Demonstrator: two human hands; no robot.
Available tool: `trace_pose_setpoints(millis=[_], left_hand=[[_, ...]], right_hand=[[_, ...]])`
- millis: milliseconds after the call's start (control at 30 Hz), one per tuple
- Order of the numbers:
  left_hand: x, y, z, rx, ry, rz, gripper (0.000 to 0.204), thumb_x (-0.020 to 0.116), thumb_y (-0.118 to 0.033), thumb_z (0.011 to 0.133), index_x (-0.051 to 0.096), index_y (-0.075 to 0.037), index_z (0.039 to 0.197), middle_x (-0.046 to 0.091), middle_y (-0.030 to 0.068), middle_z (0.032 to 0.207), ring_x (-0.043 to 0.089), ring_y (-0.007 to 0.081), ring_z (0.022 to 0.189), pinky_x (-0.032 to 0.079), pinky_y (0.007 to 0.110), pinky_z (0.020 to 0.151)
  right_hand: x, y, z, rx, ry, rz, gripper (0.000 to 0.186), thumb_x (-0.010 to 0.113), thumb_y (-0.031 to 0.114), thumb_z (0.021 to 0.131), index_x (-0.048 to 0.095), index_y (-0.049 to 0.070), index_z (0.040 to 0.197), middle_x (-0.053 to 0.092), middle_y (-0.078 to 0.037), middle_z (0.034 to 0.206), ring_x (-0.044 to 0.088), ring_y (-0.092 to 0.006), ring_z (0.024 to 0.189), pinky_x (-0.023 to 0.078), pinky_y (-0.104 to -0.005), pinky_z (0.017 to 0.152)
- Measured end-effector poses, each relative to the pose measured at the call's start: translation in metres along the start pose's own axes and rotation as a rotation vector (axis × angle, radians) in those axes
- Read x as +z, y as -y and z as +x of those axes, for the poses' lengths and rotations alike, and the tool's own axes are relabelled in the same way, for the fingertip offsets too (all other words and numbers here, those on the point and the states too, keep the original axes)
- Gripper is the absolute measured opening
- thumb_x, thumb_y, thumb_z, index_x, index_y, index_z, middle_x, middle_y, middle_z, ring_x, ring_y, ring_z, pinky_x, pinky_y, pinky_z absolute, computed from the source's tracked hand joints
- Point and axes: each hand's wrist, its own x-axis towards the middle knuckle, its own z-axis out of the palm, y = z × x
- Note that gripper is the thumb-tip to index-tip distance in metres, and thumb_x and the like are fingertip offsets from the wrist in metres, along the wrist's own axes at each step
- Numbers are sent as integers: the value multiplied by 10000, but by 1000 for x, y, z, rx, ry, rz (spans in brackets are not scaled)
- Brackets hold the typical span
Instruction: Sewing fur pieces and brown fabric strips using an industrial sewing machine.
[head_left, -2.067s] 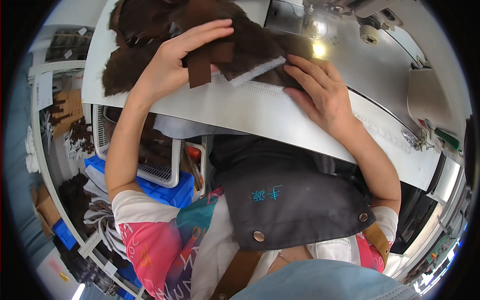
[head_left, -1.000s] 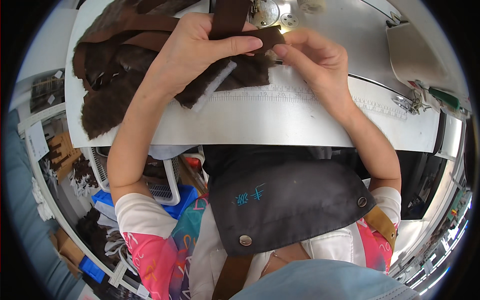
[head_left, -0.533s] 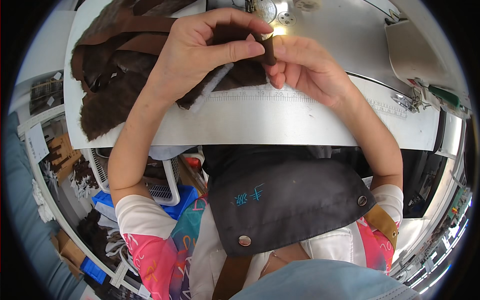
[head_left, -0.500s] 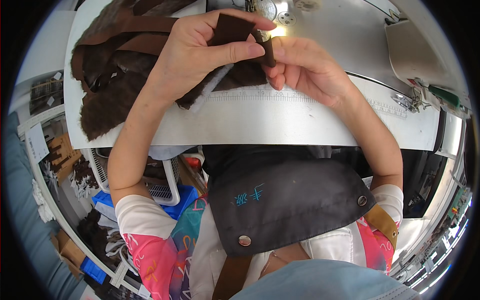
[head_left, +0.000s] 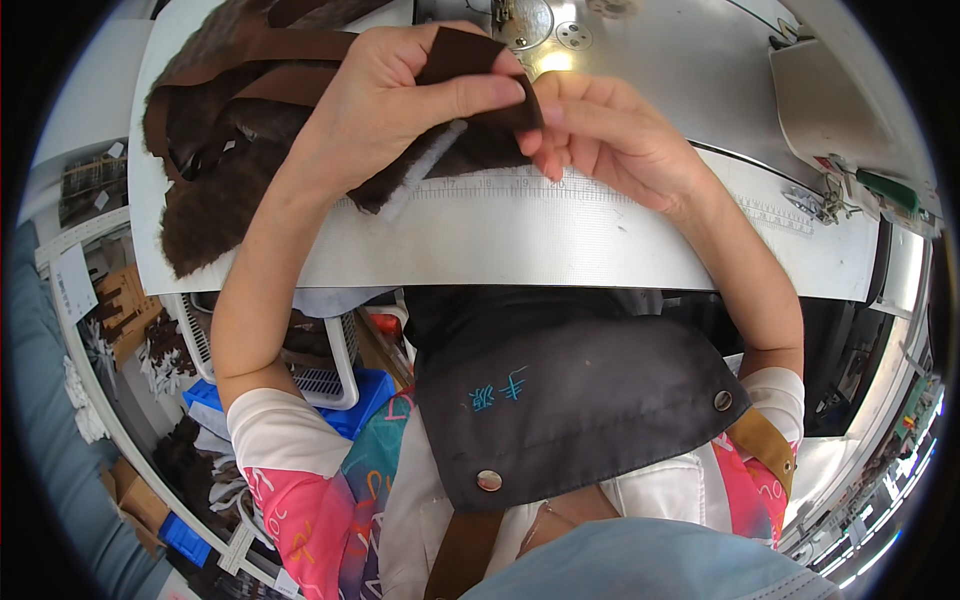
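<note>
Between both hands is a dark brown fabric piece, lifted above the white table. My left hand is closed on it, thumb pressed along its near side. At its right edge my right hand pinches the brown fabric between thumb and fingertips. Under and to the left of the hands lies a heap of brown furry pieces with smooth brown backing. A narrow pale grey strip sticks out below my left hand, over the fur.
A ruler scale runs along the white tabletop. Behind the hands lies the sewing machine's metal bed with a round plate. A green-handled tool is at the right. White and blue baskets stand below the table's left side.
The fabric's right end, folded upright before, now lies flatter between my hands. My left fingers have curled back behind the fabric. Both hands stay almost in place.
</note>
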Motion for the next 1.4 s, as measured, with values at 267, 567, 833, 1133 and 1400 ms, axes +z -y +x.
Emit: trace_pose_setpoints(millis=[267,567,833,1133,1400], left_hand=[[-14,-51,-4,-50,-312,286,119,605,-113,883,582,0,858,631,49,735,582,88,598,461,203,537],[-44,-41,-25,-178,-266,245,92,591,-85,871,599,2,900,625,50,825,579,94,707,467,214,621],[-75,4,-10,93,486,868,101,662,-92,744,602,-10,748,548,104,1084,476,240,1050,327,314,955],[-38,-22,37,-103,101,780,202,668,-147,763,637,46,814,591,148,798,579,248,779,450,326,710],[-37,-30,32,-16,91,924,176,653,-164,795,643,4,848,611,137,795,580,265,816,438,325,751]], right_hand=[[-5,-6,-5,-387,-363,-786,138,633,136,852,666,23,924,644,-35,835,584,-128,701,484,-242,659],[25,-29,50,-942,-236,-1856,402,631,42,657,580,54,1056,588,-61,861,577,-227,764,490,-313,653],[12,-26,36,-810,-264,-1724,256,696,86,675,621,47,917,553,-63,876,531,-224,784,474,-333,673],[40,-49,-13,-702,-172,-1691,297,682,96,672,621,15,951,560,-104,951,535,-249,823,470,-321,696],[-14,-9,1,-851,-205,-2040,321,607,98,721,646,62,1037,589,-48,1022,547,-196,907,450,-316,775]])
